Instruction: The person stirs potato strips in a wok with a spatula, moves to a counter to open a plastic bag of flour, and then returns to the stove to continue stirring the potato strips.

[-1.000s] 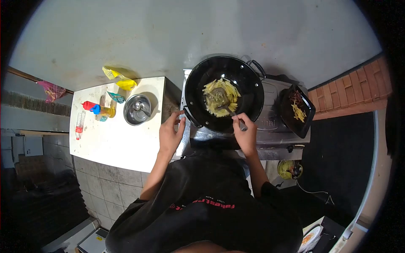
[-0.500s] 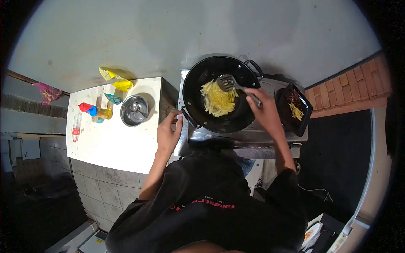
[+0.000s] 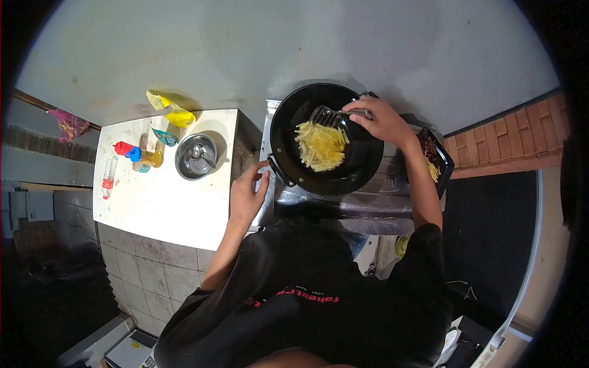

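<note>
A black wok (image 3: 362, 175) sits on the stove, with a heap of pale yellow potato strips (image 3: 322, 150) in it. My right hand (image 3: 388, 122) is closed around the handle of a metal slotted spatula (image 3: 324, 115), reaching over the wok's right rim. The spatula's head is at the upper edge of the heap. On the other side, my left hand (image 3: 248, 193) has bent fingers at the wok's left handle (image 3: 280, 172). Its fingertips touch the handle's upper end, while the thumb stays lower.
Right of the stove (image 3: 343, 205), a black tray (image 3: 446, 161) carries more yellow strips and dark red pieces. On the white table (image 3: 165, 211) stand a steel bowl (image 3: 196, 157) with a ladle, squeeze bottles (image 3: 138, 155), a clear bottle (image 3: 109, 178) and a yellow packet (image 3: 178, 116). A wall rises behind.
My right hand has moved up with the spatula, whose head shifted from on top of the strips to their upper edge. My left hand stays at the wok handle.
</note>
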`<state>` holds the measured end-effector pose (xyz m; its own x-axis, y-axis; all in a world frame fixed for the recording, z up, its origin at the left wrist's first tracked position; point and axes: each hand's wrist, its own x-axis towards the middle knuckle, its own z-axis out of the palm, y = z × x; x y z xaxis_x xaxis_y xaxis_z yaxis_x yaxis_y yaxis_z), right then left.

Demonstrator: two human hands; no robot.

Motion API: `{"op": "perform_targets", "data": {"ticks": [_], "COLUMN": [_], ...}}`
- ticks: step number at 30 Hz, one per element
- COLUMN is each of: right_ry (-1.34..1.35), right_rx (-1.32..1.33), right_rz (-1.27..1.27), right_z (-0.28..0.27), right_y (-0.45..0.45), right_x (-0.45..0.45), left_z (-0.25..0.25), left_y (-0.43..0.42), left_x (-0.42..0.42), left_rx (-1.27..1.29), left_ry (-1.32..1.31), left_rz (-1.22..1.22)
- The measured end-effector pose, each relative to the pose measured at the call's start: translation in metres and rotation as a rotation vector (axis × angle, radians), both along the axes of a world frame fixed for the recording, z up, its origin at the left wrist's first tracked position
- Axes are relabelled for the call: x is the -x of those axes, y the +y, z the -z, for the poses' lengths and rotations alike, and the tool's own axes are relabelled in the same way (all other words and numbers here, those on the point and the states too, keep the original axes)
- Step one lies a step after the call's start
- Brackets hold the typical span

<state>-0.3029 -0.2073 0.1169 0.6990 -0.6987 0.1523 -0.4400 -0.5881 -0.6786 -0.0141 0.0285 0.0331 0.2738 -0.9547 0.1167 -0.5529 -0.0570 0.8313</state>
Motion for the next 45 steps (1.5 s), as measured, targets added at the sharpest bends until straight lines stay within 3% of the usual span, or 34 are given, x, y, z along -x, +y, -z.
{"op": "perform_targets", "data": {"ticks": [10, 19, 28, 30, 34, 37, 39, 42, 45], "right_ry": [0.007, 0.114, -0.003, 0.075, 0.067, 0.090, 0.108, 0.140, 0.192], "right_rx": [0.061, -0.141, -0.037, 0.083, 0.081, 0.024, -0.190, -0.155, -0.179], "right_rz": [-0.074, -0.290, -0.117, -0.064, -0.080, -0.094, -0.127, -0.241, -0.174], "right_z": [-0.027, -0.018, -0.039, -0.039, -0.019, -0.005, -0.001, -0.010, -0.020], "right_y": [-0.018, -0.011, -0.020, -0.021, -0.025, -0.026, -0.020, -0.013, -0.012], "right_x": [-0.017, -0.027, -0.005, -0.006, -0.010, -0.012, -0.012, -0.009, -0.007], "left_z": [-0.001, -0.001, -0.003, 0.001, -0.003, -0.002, -0.001, -0.007, -0.008], "left_y": [-0.003, -0.002, -0.004, -0.005, -0.004, -0.003, -0.003, -0.003, -0.004], "left_x": [-0.003, -0.003, -0.005, -0.005, -0.003, -0.003, -0.003, -0.002, -0.001], "left_rx": [0.028, 0.028, -0.018, 0.019, 0.031, 0.021, 0.016, -0.008, -0.017], "left_ry": [0.017, 0.019, 0.020, 0.022, 0.028, 0.029, 0.030, 0.033, 0.030], "left_rz": [0.028, 0.019, 0.031, 0.031, 0.029, 0.031, 0.030, 0.024, 0.017]}}
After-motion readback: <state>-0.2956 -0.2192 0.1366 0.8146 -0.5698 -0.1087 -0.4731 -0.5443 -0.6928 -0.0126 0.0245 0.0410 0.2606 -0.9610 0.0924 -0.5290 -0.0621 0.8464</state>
